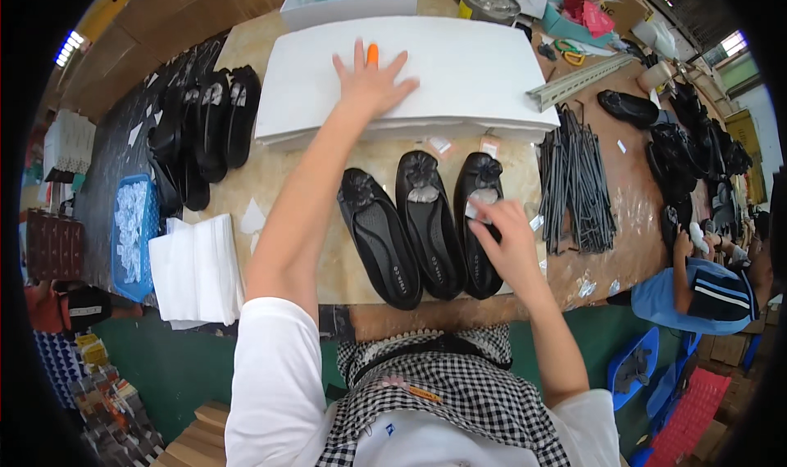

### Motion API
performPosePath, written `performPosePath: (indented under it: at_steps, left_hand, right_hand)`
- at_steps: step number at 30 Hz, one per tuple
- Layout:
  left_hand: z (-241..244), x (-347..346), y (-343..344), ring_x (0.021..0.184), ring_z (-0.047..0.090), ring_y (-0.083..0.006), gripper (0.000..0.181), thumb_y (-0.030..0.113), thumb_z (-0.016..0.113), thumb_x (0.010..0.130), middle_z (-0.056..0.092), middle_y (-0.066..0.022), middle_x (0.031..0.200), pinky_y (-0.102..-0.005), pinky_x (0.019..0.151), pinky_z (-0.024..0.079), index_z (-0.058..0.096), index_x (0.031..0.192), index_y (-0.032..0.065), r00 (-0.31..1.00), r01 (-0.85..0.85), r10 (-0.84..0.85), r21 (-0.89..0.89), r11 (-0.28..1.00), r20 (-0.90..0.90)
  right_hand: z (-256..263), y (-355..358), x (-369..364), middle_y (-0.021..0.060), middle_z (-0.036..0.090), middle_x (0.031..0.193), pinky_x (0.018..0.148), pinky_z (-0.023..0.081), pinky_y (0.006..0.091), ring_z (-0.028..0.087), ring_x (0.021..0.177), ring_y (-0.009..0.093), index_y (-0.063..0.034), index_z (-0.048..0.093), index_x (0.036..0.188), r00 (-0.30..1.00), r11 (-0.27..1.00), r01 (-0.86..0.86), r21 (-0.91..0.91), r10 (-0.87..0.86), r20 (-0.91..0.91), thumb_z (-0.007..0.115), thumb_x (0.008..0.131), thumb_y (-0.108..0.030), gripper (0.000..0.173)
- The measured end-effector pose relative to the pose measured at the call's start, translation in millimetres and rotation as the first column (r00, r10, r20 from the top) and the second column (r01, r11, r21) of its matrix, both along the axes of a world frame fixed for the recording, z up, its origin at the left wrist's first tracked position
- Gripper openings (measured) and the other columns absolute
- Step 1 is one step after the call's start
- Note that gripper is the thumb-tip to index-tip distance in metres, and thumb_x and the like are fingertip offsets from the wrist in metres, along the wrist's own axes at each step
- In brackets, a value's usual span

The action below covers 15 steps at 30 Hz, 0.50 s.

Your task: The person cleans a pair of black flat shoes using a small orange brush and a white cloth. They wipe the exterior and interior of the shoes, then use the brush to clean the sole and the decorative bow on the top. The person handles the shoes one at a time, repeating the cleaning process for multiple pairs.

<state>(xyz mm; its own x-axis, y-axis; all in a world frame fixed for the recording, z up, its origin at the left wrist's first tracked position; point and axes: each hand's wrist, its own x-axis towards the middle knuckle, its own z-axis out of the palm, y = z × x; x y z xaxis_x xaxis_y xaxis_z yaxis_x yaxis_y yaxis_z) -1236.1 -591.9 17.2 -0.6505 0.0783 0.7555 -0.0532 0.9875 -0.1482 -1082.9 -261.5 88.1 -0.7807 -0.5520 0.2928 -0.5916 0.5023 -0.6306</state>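
Three black flat shoes with flower trims lie side by side before me: the left shoe [381,246], the middle shoe [433,233] and the right shoe [478,264]. Crumpled tissue fills the toes of the middle and right ones; none shows in the left one's opening. My right hand [507,236] is at the right shoe, thumb and forefinger close to a small white piece at its opening; whether they grip it is unclear. Spread flat, my left hand [372,86] lies on a stack of white paper [467,74], an orange cover on one finger.
More black shoes [212,123] stand at left, near a blue basket [147,239] of small wrapped pieces and folded white sheets [197,270]. Thin dark rods [575,184], a metal angle bar [581,80], scissors [572,52] and further shoes [627,109] lie at right. People work on both sides.
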Motion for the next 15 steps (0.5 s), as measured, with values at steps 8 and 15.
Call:
performPosePath:
  at_steps: [8, 15]
  left_hand:
    - [105, 127, 136, 0.086, 0.063, -0.028, 0.02, 0.026, 0.069, 0.083, 0.06, -0.0126, 0.084, -0.0411, 0.071, 0.052, 0.061, 0.078, 0.0085, 0.797, 0.417, -0.56, 0.464, 0.781, 0.226]
    - [124, 223, 132, 0.127, 0.057, -0.0266, 0.018, 0.019, 0.076, 0.073, 0.067, -0.0134, 0.119, -0.0427, 0.105, 0.043, 0.073, 0.089, 0.0128, 0.601, 0.612, -0.792, 0.698, 0.371, -0.107]
  right_hand:
    - [10, 31, 10, 0.0134, 0.062, 0.127, 0.099, 0.049, 0.0385, 0.06, 0.113, 0.024, -0.0048, 0.054, 0.139, 0.603, 0.669, 0.578, -0.467, 0.035, 0.797, 0.058, 0.1, -0.021, 0.043]
    - [-5, 2, 34, 0.0127, 0.06, 0.132, 0.101, 0.049, 0.0365, 0.06, 0.119, 0.022, -0.0007, 0.049, 0.143, 0.125, 0.609, 0.51, -0.608, 0.646, 0.753, 0.062, 0.096, -0.021, 0.052]
